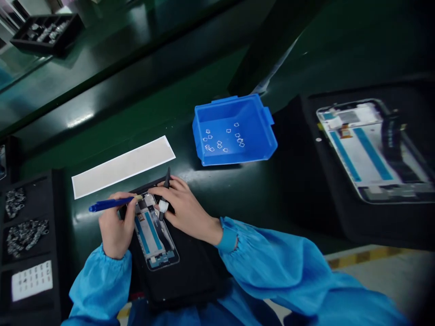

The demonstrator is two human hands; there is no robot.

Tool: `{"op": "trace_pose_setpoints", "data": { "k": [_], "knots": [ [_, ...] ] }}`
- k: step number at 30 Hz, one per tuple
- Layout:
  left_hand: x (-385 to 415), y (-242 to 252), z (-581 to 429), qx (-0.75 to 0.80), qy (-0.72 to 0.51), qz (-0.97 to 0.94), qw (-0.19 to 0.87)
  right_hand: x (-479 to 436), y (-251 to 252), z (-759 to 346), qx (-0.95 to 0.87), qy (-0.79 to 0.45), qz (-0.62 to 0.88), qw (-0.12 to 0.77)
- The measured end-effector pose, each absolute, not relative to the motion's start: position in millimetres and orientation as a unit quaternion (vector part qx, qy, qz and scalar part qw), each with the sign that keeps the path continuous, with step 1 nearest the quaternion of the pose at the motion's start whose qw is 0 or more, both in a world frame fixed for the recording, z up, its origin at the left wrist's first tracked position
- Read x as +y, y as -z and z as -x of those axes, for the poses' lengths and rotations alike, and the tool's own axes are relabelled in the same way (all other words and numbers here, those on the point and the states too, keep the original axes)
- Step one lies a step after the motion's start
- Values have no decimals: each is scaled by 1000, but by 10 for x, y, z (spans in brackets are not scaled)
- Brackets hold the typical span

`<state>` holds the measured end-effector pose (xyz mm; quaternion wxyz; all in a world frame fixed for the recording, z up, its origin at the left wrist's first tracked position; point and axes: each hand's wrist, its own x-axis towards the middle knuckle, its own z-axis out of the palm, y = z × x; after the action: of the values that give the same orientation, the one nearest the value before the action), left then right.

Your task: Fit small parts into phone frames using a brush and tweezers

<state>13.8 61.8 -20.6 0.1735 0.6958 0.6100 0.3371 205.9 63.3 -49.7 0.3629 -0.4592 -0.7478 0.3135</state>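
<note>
My left hand [115, 231] is closed around a blue pen-shaped tool [110, 204]. Its pale yellowish tip meets the upper end of an opened phone frame [154, 235]. Two blue strips run along the frame's silver inside. From the other side, my right hand [192, 213] reaches over, with fingertips at the frame's upper edge. A slim black tool [166, 183] with a white patch is held between its fingers; I cannot make out its exact kind. Under the phone frame lies a black pad [190, 280].
Small outlined pieces lie in a blue bin [238, 156]. A long white-edged strip [124, 167] rests on the green table. Another opened phone [370, 154] sits on a black pad at right. A black compartment tray [30, 260] with small parts stands at left, another parts tray [68, 38] farther back.
</note>
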Motion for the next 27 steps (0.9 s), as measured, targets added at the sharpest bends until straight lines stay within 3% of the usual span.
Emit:
{"op": "trace_pose_setpoints", "data": {
  "k": [27],
  "knots": [
    [660, 156, -239, 586, -268, -760, 87, 638, 540, -2088, -751, -313, 470, 341]
  ]
}}
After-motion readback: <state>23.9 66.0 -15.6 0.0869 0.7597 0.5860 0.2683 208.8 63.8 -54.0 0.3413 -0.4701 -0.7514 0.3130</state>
